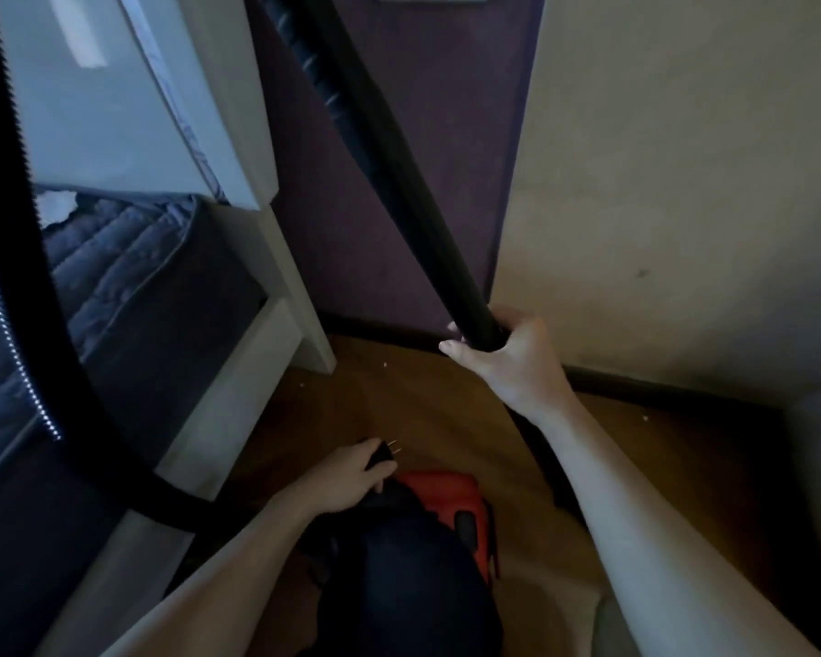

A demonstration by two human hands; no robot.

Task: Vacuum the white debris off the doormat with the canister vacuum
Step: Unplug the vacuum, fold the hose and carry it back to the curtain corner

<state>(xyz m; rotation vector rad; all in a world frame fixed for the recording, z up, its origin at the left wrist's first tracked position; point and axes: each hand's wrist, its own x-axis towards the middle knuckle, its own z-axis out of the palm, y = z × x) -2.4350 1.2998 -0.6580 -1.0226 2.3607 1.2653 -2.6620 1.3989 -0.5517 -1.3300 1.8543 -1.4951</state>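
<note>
The red and black canister vacuum [442, 519] sits on the wood floor below me. My left hand [351, 476] holds its black power plug [382, 455] just above the canister, prongs pointing right. My right hand [503, 353] grips the black vacuum wand [399, 173], which slants up and to the left. The ribbed black hose [6, 258] arcs down the left side toward the canister. A few white specks [386, 365] lie on the floor near the wall. A pale mat corner [565, 604] shows at the bottom, partly hidden by my arm.
A white bed frame [276, 362] with a blue quilted mattress [105, 258] stands close on the left. A dark purple door [423, 135] is straight ahead and a beige wall [683, 182] with a dark baseboard runs on the right. The floor space between them is narrow.
</note>
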